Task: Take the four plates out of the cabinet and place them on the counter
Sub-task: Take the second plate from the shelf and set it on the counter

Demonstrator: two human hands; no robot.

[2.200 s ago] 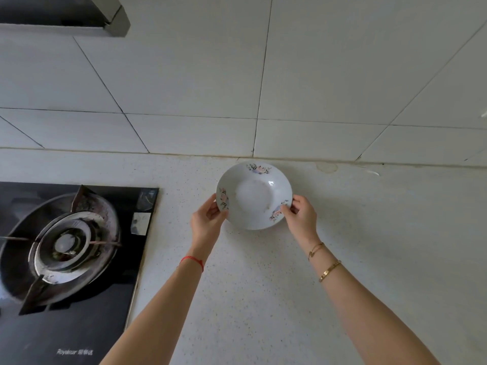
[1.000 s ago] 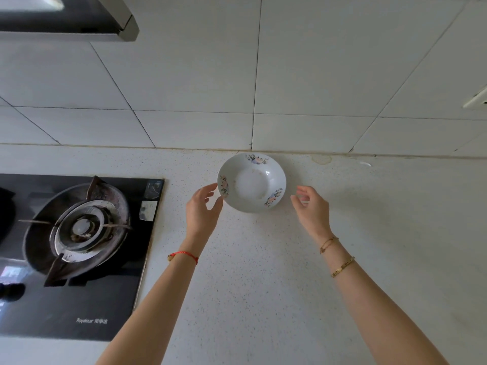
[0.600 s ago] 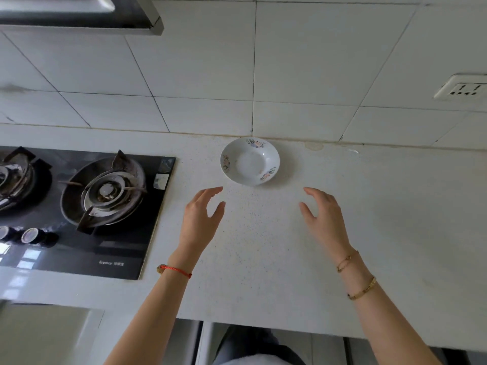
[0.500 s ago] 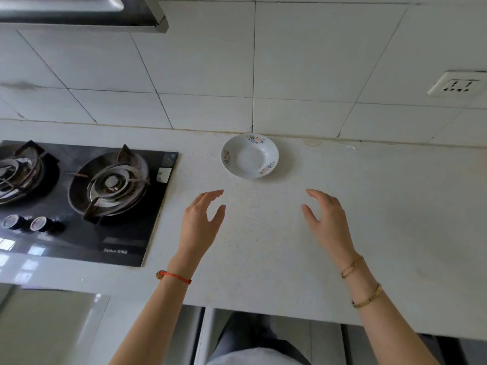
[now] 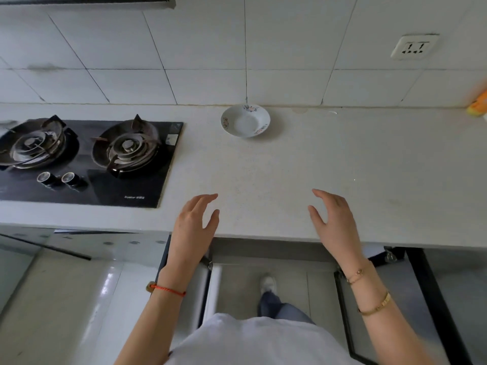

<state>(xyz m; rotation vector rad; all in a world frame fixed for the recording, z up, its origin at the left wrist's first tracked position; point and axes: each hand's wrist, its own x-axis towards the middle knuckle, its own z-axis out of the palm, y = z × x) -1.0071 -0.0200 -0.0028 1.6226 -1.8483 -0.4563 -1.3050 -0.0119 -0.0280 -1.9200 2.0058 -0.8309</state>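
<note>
One white plate (image 5: 245, 124) with small flower prints on its rim sits on the pale speckled counter (image 5: 342, 167), close to the tiled back wall. My left hand (image 5: 195, 227) and my right hand (image 5: 333, 222) hover over the counter's front edge, well short of the plate, fingers spread and holding nothing. Below the counter the cabinet (image 5: 271, 256) stands open between two dark-framed doors; its inside is hidden from here.
A black two-burner gas hob (image 5: 87, 159) with two knobs lies at the left. A wall socket (image 5: 412, 47) is at upper right, and something orange (image 5: 478, 105) sits at the far right edge. The open right cabinet door (image 5: 432, 299) juts toward me.
Both hands let go of the plate, left it on the counter and drew back to the counter's front edge. The view pulled back and tilted down, revealing the open cabinet below.
</note>
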